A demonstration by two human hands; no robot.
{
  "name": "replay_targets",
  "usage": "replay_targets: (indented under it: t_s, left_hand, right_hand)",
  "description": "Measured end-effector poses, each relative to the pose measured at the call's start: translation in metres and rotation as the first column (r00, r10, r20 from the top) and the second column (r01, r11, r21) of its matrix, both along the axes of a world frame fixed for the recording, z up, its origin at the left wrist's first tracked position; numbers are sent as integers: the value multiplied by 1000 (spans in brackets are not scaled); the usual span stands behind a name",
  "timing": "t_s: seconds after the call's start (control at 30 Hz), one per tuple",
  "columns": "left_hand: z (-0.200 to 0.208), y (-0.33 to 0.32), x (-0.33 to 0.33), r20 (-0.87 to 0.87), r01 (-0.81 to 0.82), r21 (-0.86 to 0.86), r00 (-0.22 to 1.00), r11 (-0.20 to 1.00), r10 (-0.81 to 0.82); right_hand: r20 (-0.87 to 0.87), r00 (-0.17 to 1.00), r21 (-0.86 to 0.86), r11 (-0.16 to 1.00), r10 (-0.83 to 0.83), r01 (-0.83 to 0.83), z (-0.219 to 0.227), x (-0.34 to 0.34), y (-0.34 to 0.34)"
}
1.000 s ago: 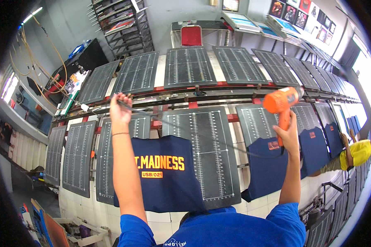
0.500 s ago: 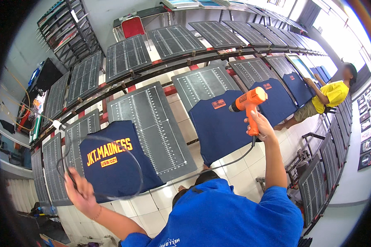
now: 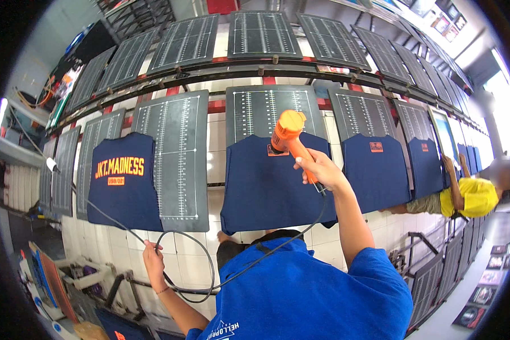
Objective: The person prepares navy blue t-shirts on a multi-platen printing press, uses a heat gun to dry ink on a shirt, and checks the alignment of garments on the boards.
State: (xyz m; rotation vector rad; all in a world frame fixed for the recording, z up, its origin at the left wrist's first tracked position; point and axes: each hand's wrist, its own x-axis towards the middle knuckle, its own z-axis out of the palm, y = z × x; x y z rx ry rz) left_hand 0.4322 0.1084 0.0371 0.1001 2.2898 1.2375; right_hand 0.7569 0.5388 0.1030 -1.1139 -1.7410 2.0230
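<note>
My right hand [image 3: 321, 171] is wrapped round the handle of an orange heat gun [image 3: 290, 131]. The gun's nozzle points down at a small orange print on a navy fabric piece [image 3: 266, 195], partly covering that print. The fabric lies over a dark board with white ruled marks [image 3: 269, 110]. At the lower left, my left hand [image 3: 153, 262] is closed on a grey cable [image 3: 208, 292]. Part of the cable hangs in a loop beside that hand, and it runs up to the gun's handle. Left of me lies another navy piece [image 3: 124, 195] with large yellow-orange lettering.
More navy pieces [image 3: 375, 175] lie on boards to the right. A person in a yellow shirt [image 3: 473, 196] works there at a framed screen [image 3: 443, 133]. A white connector [image 3: 51, 164] hangs at the left on the cord. Behind runs a second row of ruled boards [image 3: 263, 35].
The heat gun has come over the navy piece's print, its nozzle turned down. My left hand, still on the cable, is lower. The whole view has shifted.
</note>
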Motion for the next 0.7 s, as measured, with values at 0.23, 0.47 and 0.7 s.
replay_targets:
  t_s: [0.23, 0.47, 0.7]
  left_hand:
    - [-33, 3, 55, -20, -4, -49, 1000, 999, 3]
    - [-90, 31, 45, -178, 24, -220, 982, 975, -64]
    - [-144, 57, 44, -294, 48, -202, 950, 978, -108]
  right_hand:
    - [76, 993, 11, 996, 90, -91, -4, -5, 37]
    - [69, 980, 35, 981, 186, -189, -11, -18, 47]
    - [124, 967, -3, 974, 224, -225, -15, -27, 58]
